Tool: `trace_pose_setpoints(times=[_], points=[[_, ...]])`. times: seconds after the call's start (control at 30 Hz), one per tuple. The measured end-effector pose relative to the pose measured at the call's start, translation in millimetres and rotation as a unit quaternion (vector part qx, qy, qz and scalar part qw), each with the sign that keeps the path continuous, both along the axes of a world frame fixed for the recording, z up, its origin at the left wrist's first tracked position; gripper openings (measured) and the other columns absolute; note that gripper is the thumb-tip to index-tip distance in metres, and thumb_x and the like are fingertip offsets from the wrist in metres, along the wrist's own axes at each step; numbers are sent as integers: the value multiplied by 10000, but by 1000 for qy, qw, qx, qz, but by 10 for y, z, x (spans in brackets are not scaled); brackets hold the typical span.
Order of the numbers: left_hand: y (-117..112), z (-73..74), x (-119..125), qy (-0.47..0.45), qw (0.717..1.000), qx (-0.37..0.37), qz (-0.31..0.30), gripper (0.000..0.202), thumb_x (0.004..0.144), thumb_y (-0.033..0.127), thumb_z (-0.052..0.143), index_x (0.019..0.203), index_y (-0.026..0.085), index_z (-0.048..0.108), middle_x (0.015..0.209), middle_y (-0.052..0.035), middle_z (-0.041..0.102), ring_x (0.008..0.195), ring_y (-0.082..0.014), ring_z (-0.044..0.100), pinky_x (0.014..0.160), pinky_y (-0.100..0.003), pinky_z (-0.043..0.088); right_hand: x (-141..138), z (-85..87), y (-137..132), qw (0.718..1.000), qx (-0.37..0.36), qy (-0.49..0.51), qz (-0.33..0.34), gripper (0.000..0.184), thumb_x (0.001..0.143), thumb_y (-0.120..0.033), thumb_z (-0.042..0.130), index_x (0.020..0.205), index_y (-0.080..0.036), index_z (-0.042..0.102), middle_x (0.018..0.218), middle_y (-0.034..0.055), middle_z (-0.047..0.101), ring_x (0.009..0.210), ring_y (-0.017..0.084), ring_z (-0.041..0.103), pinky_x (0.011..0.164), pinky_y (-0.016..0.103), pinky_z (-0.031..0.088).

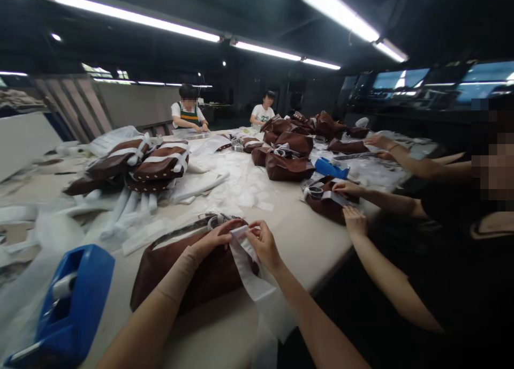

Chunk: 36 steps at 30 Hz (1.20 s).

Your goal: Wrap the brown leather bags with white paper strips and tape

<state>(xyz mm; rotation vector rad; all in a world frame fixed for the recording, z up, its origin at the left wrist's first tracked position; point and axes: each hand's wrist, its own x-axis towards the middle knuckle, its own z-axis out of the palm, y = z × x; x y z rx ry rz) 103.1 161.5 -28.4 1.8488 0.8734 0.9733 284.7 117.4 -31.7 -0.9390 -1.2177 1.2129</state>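
A dark brown handbag [155, 267] lies on the table right in front of me, its straps bunched at the top. Over its right end, my left hand [214, 238] and my right hand [263, 245] pinch the upper end of a white wrapping strip [244, 264] between them. The strip runs down across the bag and hangs past the table's front edge. Both hands are closed on it, with fingertips close together. My forearms hide part of the bag's front.
A blue tape dispenser [76, 299] stands at the lower left. Brown studded bags [156, 165] are stacked behind it, near white wrapping scraps [236, 189]. More brown bags [289, 165] are piled at centre back. On the right, a co-worker's hands [353, 216] handle another bag.
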Motion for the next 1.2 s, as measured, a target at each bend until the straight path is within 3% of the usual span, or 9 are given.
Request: trace_pose_setpoints(times=[0.1, 0.27, 0.47, 0.57, 0.73, 0.83, 0.93, 1.03, 1.2], points=[[15, -99, 12, -32, 999, -36, 4, 477, 659, 496, 738, 1021, 185, 730, 815, -70, 701, 656, -194, 619, 563, -302, 519, -75, 191, 23, 1000, 19, -14, 11, 326, 767, -403, 667, 938, -199, 479, 784, 23, 686, 535, 110, 574, 490, 203, 413], [103, -245, -18, -106, 981, 3, 165, 283, 742, 401, 662, 867, 162, 746, 779, -56, 678, 654, -163, 585, 608, -287, 503, 44, 504, -252, 1000, 2, -8, 8, 324, 778, -372, 690, 968, -201, 492, 801, 16, 699, 542, 94, 563, 507, 184, 393], [115, -242, -43, -175, 940, 119, 268, 189, 756, 323, 668, 875, 194, 739, 964, -52, 643, 771, -152, 591, 693, -277, 515, 378, 453, -487, 973, -112, -114, 169, 547, 768, -414, 731, 1196, -174, 491, 908, 59, 716, 732, 158, 668, 611, 233, 488], [46, -193, -15, -185, 936, 163, 249, 187, 785, 355, 671, 873, 202, 730, 1071, -65, 631, 973, -200, 613, 837, -325, 533, 274, 444, -212, 986, -90, -101, 97, 542, 723, -459, 760, 1143, -163, 587, 1020, 72, 697, 931, 185, 656, 698, 240, 508], [-27, -132, -12, -137, 937, 206, 247, 222, 851, 379, 591, 924, 204, 707, 1246, -82, 556, 1162, -229, 558, 996, -375, 490, -266, 463, 269, 989, -87, -68, 99, 439, 588, -502, 820, 714, -115, 656, 646, 25, 644, 628, 156, 617, 562, 243, 490], [36, -166, -40, -61, 938, 191, 282, 288, 861, 342, 558, 1083, 179, 642, 1301, -123, 500, 1097, -228, 586, 911, -373, 529, -354, 437, 314, 997, -49, -13, 65, 454, 622, -509, 787, 842, -130, 667, 660, 1, 634, 577, 123, 587, 567, 243, 496], [136, -244, -53, 51, 940, 139, 308, 269, 824, 335, 604, 1000, 133, 627, 1071, -132, 585, 875, -220, 628, 777, -377, 539, -42, 381, 261, 999, -6, 41, -30, 494, 715, -487, 720, 1084, -180, 607, 651, -44, 600, 519, 78, 531, 525, 194, 451], [177, -301, -29, 180, 937, 94, 286, 234, 775, 368, 673, 779, 140, 624, 827, -96, 615, 833, -268, 615, 825, -449, 489, 467, 270, 172, 988, 30, 64, -139, 532, 740, -454, 710, 1179, -201, 548, 665, -52, 609, 530, 70, 540, 553, 184, 455], [130, -259, 9, 315, 914, 61, 249, 314, 844, 468, 594, 818, 158, 641, 925, -120, 650, 1016, -322, 573, 954, -532, 386, 988, -48, 54, 969, 17, -75, -236, 495, 732, -480, 697, 1084, -157, 566, 694, 10, 673, 657, 142, 657, 686, 260, 522]])
